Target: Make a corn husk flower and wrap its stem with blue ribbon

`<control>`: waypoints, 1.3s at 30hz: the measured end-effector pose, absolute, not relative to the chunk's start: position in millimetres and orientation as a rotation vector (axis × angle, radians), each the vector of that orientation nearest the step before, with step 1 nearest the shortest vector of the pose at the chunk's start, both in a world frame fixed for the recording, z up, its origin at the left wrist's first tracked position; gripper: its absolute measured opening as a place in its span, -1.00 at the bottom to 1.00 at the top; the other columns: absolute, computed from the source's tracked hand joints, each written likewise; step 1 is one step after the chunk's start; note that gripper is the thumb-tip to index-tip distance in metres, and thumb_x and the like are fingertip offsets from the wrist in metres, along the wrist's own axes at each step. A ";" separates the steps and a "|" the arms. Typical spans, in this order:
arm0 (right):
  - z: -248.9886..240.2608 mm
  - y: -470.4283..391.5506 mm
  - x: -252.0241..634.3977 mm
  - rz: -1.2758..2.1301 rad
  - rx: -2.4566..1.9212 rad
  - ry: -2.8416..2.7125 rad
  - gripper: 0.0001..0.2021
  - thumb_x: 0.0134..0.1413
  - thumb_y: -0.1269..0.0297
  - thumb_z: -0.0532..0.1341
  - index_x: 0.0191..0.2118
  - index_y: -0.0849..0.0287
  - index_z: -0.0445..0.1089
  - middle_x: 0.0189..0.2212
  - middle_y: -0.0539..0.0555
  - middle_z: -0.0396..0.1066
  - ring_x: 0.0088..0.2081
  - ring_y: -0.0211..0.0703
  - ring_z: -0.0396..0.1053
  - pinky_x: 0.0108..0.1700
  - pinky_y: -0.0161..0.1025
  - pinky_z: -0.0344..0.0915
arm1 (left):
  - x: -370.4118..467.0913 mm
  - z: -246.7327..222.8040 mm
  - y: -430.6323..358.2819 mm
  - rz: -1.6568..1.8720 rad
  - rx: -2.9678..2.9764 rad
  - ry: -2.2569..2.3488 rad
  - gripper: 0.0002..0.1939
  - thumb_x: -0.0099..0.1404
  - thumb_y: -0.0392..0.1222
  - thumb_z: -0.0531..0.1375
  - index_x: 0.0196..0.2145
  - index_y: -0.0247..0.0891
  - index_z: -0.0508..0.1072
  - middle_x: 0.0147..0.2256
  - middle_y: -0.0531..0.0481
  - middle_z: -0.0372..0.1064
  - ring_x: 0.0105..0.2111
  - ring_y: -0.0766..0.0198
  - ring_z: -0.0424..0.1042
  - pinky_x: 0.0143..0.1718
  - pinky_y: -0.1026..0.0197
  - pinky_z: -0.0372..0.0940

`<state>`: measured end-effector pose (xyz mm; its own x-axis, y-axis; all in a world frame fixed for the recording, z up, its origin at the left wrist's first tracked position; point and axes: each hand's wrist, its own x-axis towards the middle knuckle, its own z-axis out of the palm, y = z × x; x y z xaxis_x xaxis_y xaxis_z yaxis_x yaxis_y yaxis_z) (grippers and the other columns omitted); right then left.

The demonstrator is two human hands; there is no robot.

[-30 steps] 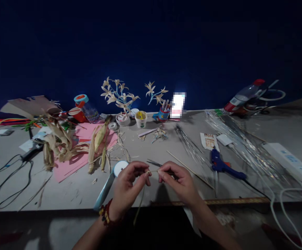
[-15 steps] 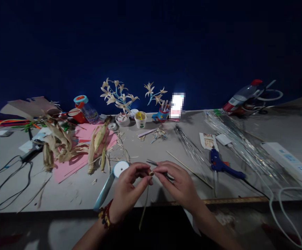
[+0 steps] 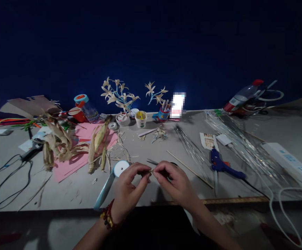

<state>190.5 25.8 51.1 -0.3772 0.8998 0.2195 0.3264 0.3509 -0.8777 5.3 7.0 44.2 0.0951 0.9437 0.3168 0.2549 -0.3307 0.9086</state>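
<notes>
My left hand (image 3: 132, 184) and my right hand (image 3: 174, 182) meet above the front of the table, fingertips almost touching. Both are closed in a pinch on a small tan piece of corn husk (image 3: 151, 172), mostly hidden by the fingers. Scissors (image 3: 152, 162) lie just behind my right hand, their blades pointing left and the handles partly covered. By my left wrist is a roll of light blue ribbon (image 3: 105, 192), its loose end reaching the table edge.
Dried corn husks (image 3: 62, 139) lie on pink paper (image 3: 70, 166) at the left. Husk flowers (image 3: 119, 93) stand at the back. A blue glue gun (image 3: 226, 168), wires (image 3: 192, 147), a thin stick (image 3: 190, 169) and a power strip (image 3: 290, 163) lie to the right.
The thin husk strip that hung below my fingers no longer shows there. My right-hand fingers have shifted slightly on the piece, and the scissors' handle shows more behind them.
</notes>
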 end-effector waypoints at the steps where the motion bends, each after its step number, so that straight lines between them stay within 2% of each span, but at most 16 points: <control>1: 50.1 25.3 190.6 1.020 -1.080 -1.874 -0.90 0.34 0.28 0.14 -0.24 0.11 0.36 -0.41 -0.03 0.38 -0.38 -0.22 0.34 -0.31 -0.30 0.21 | 5.7 44.8 6.9 1.280 1.707 1.195 -0.87 0.36 -0.35 0.20 -0.18 -0.22 0.51 -0.37 0.01 0.46 -0.35 0.27 0.49 -0.27 0.23 0.39; 7: 45.8 24.7 190.1 1.240 -1.084 -1.807 -0.87 0.35 0.19 0.12 -0.21 0.11 0.31 -0.46 -0.08 0.31 -0.43 -0.26 0.28 -0.37 -0.33 0.16 | 6.9 47.4 6.4 1.286 1.716 1.186 -0.87 0.36 -0.36 0.20 -0.18 -0.21 0.49 -0.36 0.02 0.47 -0.37 0.29 0.49 -0.28 0.24 0.37; 14: 40.7 24.8 186.2 1.205 -1.124 -1.733 -0.87 0.28 0.20 0.17 -0.26 0.13 0.36 -0.59 -0.14 0.15 -0.54 -0.29 0.11 -0.48 -0.34 0.04 | 8.7 47.2 5.0 1.294 1.668 1.166 -0.90 0.38 -0.33 0.20 -0.18 -0.22 0.50 -0.36 0.02 0.46 -0.35 0.30 0.48 -0.27 0.24 0.36; 18: 36.2 23.6 185.9 1.153 -1.103 -1.674 -0.88 0.27 0.21 0.19 -0.25 0.13 0.39 -0.57 -0.13 0.18 -0.54 -0.30 0.13 -0.49 -0.34 0.05 | 10.6 43.2 5.9 1.288 1.504 1.147 -0.90 0.37 -0.28 0.21 -0.16 -0.22 0.49 -0.34 0.03 0.46 -0.38 0.32 0.49 -0.28 0.26 0.37; 21: 34.3 23.4 186.4 1.142 -1.106 -1.666 -0.88 0.28 0.21 0.19 -0.25 0.12 0.40 -0.58 -0.13 0.16 -0.55 -0.30 0.13 -0.49 -0.34 0.06 | 11.5 40.3 7.3 1.240 1.327 1.113 -0.95 0.37 -0.23 0.23 -0.23 -0.24 0.47 -0.39 0.05 0.44 -0.43 0.36 0.46 -0.34 0.30 0.36; 24: 33.3 24.2 185.9 1.117 -1.102 -1.668 -0.89 0.27 0.23 0.20 -0.26 0.12 0.40 -0.59 -0.14 0.16 -0.55 -0.30 0.13 -0.50 -0.35 0.06 | 12.2 39.6 7.5 1.178 1.230 1.095 -0.88 0.36 -0.18 0.23 -0.32 -0.26 0.45 -0.43 0.06 0.40 -0.49 0.38 0.41 -0.42 0.33 0.32; 28: 33.6 25.0 184.4 1.096 -1.085 -1.682 -0.91 0.25 0.25 0.20 -0.25 0.13 0.41 -0.59 -0.14 0.17 -0.56 -0.30 0.13 -0.51 -0.36 0.07 | 13.5 40.6 5.3 1.150 1.218 1.134 -0.85 0.37 -0.15 0.20 -0.33 -0.26 0.43 -0.47 0.10 0.32 -0.59 0.44 0.24 -0.56 0.37 0.18; 33: 33.8 24.5 182.5 1.049 -1.063 -1.661 -0.91 0.22 0.27 0.21 -0.27 0.13 0.43 -0.61 -0.13 0.18 -0.58 -0.30 0.13 -0.53 -0.36 0.07 | 16.4 42.6 4.0 1.209 1.319 1.213 -0.89 0.35 -0.22 0.19 -0.35 -0.26 0.44 -0.45 0.06 0.34 -0.50 0.39 0.25 -0.49 0.37 0.17; 39: 32.2 22.1 178.1 0.934 -1.045 -1.622 -0.91 0.23 0.32 0.21 -0.26 0.12 0.48 -0.51 -0.05 0.39 -0.54 -0.30 0.23 -0.50 -0.36 0.15 | 22.4 40.2 6.1 1.297 1.365 1.240 -0.88 0.34 -0.25 0.18 -0.37 -0.25 0.45 -0.48 0.07 0.35 -0.49 0.37 0.28 -0.46 0.36 0.20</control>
<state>178.1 22.1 32.2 -0.1754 0.9350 0.3082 0.2027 0.3407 -0.9181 22.4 6.1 40.2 -0.0338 0.9894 0.1416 0.0974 -0.1377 0.9857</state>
